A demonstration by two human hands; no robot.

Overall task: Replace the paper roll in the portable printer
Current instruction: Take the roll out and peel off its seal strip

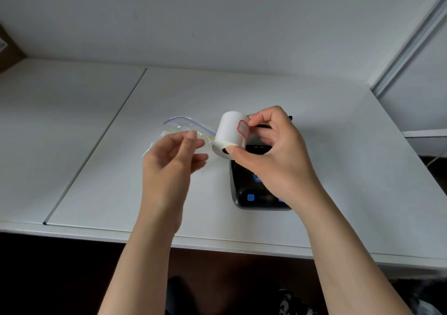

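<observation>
My right hand (273, 155) holds a white paper roll (229, 132) above the table, thumb on its dark core end and fingertips on a red-outlined sticker on its side. Beneath that hand lies the black portable printer (251, 189) with blue buttons, its far part hidden by the hand; its lid seems raised behind. My left hand (174, 155) hovers left of the roll, fingers apart and blurred, holding nothing.
A clear zip bag (183, 127) lies crumpled on the white table (121, 169) behind my left hand. A seam (96, 145) runs diagonally across the tabletop on the left. A wall stands behind, a white frame at the right.
</observation>
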